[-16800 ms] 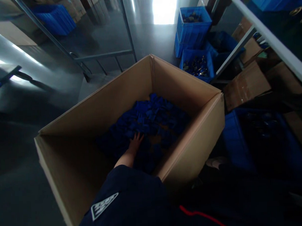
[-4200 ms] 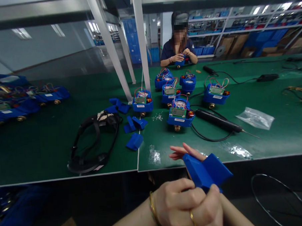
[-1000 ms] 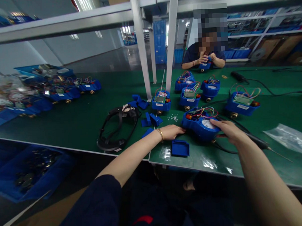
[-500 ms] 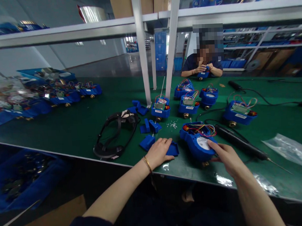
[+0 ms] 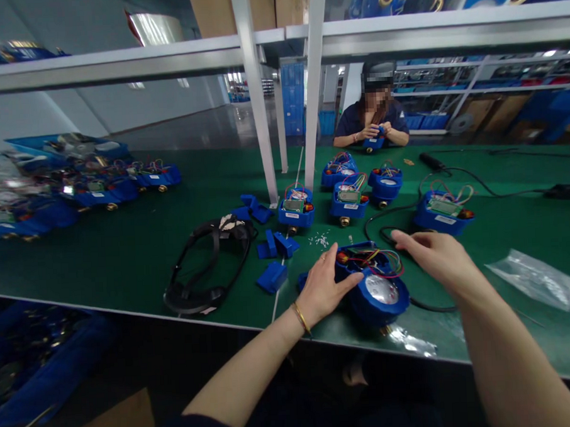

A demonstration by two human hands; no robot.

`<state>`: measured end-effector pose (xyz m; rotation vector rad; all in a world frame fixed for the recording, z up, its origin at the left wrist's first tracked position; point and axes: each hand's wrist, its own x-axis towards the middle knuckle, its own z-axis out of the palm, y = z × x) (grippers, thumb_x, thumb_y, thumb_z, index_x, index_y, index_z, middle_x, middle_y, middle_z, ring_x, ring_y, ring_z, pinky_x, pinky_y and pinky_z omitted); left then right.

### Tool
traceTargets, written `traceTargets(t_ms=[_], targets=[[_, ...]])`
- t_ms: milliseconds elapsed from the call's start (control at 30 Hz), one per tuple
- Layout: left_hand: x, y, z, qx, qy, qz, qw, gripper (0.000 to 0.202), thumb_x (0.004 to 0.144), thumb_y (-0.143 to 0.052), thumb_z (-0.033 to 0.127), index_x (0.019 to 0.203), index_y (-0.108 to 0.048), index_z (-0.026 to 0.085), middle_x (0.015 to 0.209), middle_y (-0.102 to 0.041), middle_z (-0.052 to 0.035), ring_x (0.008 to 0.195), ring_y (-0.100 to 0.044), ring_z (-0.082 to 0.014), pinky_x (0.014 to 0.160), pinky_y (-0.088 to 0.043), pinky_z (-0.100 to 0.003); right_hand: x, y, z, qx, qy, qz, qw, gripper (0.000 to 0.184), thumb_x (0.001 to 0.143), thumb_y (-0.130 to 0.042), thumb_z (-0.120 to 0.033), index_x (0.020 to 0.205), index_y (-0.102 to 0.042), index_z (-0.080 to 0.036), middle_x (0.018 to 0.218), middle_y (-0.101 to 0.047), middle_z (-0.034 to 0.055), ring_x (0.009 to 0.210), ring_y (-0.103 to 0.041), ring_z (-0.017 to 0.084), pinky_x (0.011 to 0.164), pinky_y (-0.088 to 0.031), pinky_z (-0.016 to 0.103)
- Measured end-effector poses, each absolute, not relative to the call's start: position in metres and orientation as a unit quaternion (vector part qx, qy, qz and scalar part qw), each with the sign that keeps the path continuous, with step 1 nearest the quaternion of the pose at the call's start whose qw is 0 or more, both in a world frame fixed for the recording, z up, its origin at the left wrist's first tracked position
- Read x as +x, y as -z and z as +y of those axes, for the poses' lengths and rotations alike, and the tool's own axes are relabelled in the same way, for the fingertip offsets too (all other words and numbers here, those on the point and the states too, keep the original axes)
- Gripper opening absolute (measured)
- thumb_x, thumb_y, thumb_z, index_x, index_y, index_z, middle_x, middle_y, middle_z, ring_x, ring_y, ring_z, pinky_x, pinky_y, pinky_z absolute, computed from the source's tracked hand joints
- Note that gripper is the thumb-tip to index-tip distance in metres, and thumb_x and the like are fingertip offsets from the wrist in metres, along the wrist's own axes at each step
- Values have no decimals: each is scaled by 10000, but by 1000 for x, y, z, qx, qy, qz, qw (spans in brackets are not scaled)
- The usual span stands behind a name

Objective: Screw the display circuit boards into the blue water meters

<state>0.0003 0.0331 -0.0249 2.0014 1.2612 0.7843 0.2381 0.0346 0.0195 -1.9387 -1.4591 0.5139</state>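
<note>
A round blue meter with a white dial and coloured wires lies near the green table's front edge. My left hand grips its left side, thumb and fingers against the housing. A blue cover piece peeks out from under that hand. My right hand hovers just right of the meter with its fingers stretched out, holding nothing, above a black cable.
Loose blue covers and tiny screws lie left of the meter, beside a black strap headset. Several more wired meters stand behind. A plastic bag lies right. A co-worker sits opposite. White posts rise mid-table.
My left hand has left the blue cover and taken the meter's left side. My right hand has let go of the meter and lifted to its right. The meter sits slightly nearer.
</note>
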Motion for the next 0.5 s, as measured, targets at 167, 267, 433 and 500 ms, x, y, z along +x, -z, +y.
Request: traceTargets(t_ms=[167,267,433,500], targets=[[-3,26,32,757,-299,482,323,877,853,-577,597,1490,-307,60,1514,-398,-220,1405,-390,-305,1173,-310,-455,215,-21,47,-709,-265,-581,299,459,659,-648,-611,556,-668,-165,533,-576,53,530,-521,177,468,-334,270],[-5,29,30,762,-298,475,323,863,841,-589,610,1480,-333,89,1506,-416,-206,1393,-408,-305,1165,-327,-464,209,-18,32,-680,-273,-582,353,483,685,-583,-629,700,-698,-160,686,-653,63,615,-561,182,515,-400,263],[-11,13,26,740,-457,444,216,559,923,-544,477,1373,-470,154,1411,-524,-143,1340,-466,-239,1140,-380,-423,194,-18,16,-632,-210,-576,473,376,741,-596,-547,829,-669,-189,791,-673,55,716,-593,198,649,-454,282],[-11,-3,27,733,-529,403,142,364,944,-537,366,1267,-551,201,1335,-575,-102,1276,-515,-211,1108,-416,-407,186,-17,15,-620,-212,-586,478,345,790,-573,-528,843,-663,-199,800,-671,49,742,-597,203,686,-456,290]])
